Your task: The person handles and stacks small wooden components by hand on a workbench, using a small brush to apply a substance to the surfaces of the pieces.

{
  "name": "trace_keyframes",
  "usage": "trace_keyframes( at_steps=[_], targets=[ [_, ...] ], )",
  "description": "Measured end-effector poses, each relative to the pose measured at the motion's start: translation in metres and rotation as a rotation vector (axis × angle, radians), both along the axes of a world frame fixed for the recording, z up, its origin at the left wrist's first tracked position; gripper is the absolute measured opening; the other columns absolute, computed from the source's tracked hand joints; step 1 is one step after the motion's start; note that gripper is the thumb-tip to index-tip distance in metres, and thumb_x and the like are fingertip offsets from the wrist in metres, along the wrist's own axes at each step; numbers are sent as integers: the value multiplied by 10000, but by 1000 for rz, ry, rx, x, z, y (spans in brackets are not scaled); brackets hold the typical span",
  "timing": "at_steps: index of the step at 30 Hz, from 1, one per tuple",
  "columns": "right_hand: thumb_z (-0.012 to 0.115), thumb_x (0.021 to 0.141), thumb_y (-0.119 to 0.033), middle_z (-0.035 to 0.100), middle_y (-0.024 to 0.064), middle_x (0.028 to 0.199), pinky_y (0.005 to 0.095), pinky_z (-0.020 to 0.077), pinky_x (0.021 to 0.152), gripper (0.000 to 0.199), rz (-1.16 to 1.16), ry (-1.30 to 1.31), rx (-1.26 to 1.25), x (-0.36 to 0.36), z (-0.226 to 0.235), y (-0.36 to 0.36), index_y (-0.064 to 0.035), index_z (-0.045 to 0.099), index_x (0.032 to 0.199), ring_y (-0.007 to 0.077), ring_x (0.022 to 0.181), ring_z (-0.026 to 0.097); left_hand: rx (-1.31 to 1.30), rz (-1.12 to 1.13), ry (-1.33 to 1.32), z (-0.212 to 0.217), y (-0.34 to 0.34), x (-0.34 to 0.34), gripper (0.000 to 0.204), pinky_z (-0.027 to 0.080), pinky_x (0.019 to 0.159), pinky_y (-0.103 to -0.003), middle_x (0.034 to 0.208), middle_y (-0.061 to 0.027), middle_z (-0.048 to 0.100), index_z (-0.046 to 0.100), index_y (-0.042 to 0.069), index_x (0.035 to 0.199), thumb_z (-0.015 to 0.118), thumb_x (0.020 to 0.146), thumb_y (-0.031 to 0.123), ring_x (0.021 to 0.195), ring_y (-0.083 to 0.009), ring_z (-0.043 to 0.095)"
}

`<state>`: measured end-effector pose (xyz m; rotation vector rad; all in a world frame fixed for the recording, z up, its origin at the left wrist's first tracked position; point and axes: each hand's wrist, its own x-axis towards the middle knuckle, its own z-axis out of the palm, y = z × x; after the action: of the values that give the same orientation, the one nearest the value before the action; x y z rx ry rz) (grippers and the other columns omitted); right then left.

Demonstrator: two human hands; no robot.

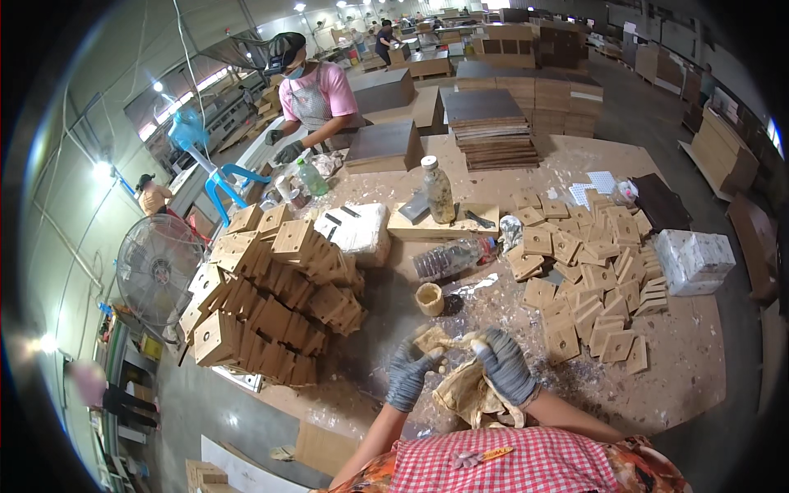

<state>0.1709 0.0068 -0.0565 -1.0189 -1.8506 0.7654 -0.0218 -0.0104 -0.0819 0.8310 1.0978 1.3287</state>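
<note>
clamping flat tan wooden piece (431, 337) in gray-gloved left grip (410, 376), crosswise toward gray-gloved right grip (507, 370), clamped on stained beige cloth (462, 394), near brown desk's (682, 361) front edge.

Worktable (678, 366), brown, stained top.
Left carries stacked wooden blocks (271, 316) and a white-wrapped package (360, 236); centre, a pale plank (444, 232), a clear plastic bottle (448, 260) lying on its side, a small tan cup (429, 303); right, a loose heap of drilled blocks (597, 274) beside a white-wrapped bundle (696, 263); far edge, a stack of dark-topped panels (491, 135).
</note>
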Motion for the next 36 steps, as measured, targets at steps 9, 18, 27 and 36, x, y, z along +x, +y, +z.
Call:
trace_keyframes(
  at_steps=[9, 18, 27, 36],
  targets=[
    [526, 912, -244, 628, 141, 882, 323, 463, 752, 276, -101, 235, -462, 6, -15, 15, 3, 604, 1007, 228, 780, 576, -72, -113, -12, 3, -5, 2, 507, 521, 704, -265, 1112, -100, 593, 453, 17, 1277, 657, 814, 34, 908, -158, 605],
    [520, 914, -222, 631, 113, 893, 302, 457, 770, 257, -132, 221, -497, 2, -22, 15, -2, 603, 1017, 182, 807, 577, -101, -92, -37, -1, -14, 4, 485, 522, 671, -253, 1086, -101, 602, 457, -4, 1265, 647, 822, 45, 865, -155, 614],
    [516, 816, -99, 537, 144, 953, 385, 435, 826, 392, 149, -324, 261, -17, -36, -17, -68, 545, 1206, 279, 885, 513, -144, -31, -8, -22, -11, -3, 350, 518, 626, -232, 974, -74, 642, 542, -5, 1161, 632, 826, 40, 764, -129, 630],
    [505, 829, -146, 514, 167, 930, 396, 415, 841, 315, 208, -308, 115, -20, -42, 0, -40, 567, 1119, 297, 907, 496, -151, 32, -28, -35, -7, -16, 342, 531, 594, -246, 954, -107, 645, 522, -16, 1171, 601, 840, 19, 737, -162, 637]
  ],
)
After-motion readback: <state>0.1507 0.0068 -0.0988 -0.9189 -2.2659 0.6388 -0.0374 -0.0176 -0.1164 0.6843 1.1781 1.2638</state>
